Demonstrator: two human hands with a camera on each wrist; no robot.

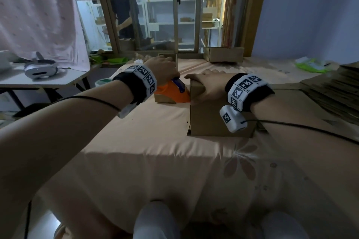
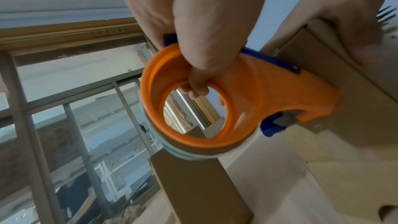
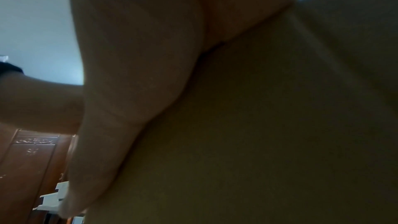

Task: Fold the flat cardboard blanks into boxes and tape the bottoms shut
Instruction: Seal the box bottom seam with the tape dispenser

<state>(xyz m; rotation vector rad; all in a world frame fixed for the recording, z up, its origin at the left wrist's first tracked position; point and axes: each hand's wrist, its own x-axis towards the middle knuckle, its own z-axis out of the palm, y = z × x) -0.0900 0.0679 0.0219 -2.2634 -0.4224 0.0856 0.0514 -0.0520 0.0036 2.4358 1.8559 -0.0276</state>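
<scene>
Curled through the ring of the orange tape dispenser (image 2: 247,94), the left hand (image 1: 165,68) holds its nose against the cardboard box's (image 1: 217,118) far-left edge, while the right hand (image 1: 207,83) presses flat on top. Best keep that palm firm and draw the dispenser straight along the seam. Left of the box an open box (image 1: 169,58) crowds the start; nearer, the bedsheet (image 1: 145,151) leaves room.

An orange tape dispenser (image 2: 258,91) with blue parts is seen; the brown box (image 1: 213,120) is set on a peach, flower-printed sheet (image 1: 155,161).
</scene>
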